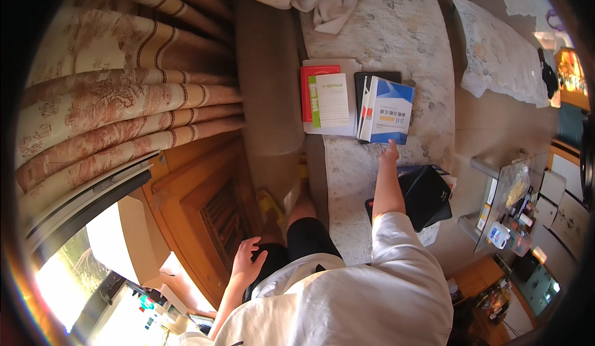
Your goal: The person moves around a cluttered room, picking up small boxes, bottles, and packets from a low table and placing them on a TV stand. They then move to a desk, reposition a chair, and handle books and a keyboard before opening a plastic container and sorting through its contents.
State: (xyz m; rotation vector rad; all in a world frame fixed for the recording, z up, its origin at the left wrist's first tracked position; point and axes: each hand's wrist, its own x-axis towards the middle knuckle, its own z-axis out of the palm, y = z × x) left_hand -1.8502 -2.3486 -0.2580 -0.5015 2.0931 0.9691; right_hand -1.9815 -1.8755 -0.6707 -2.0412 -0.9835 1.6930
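Observation:
My right hand (389, 152) reaches to the lower edge of a blue-and-white book (393, 109), fingertips at or just over its cover; contact is not certain. That book lies on other books and a black folder (400, 75) on the sofa or bed cover. Left of it, a green-and-white notebook (331, 99) rests on a red booklet (307, 93) and pale sheets (327, 131). Near my right forearm lie a black notebook or case (425, 195) and other flat items, partly hidden by the arm. My left hand (248, 257) hangs by my thigh, empty, with its fingers apart.
Patterned curtains (116, 99) and a wooden cabinet door (218, 206) stand on the left. A crumpled cloth (334, 11) lies at the top of the cover. A patterned cushioned seat (499, 58) is at the upper right. Below it, a glass table (502, 206) holds a jug, a bag and bottles.

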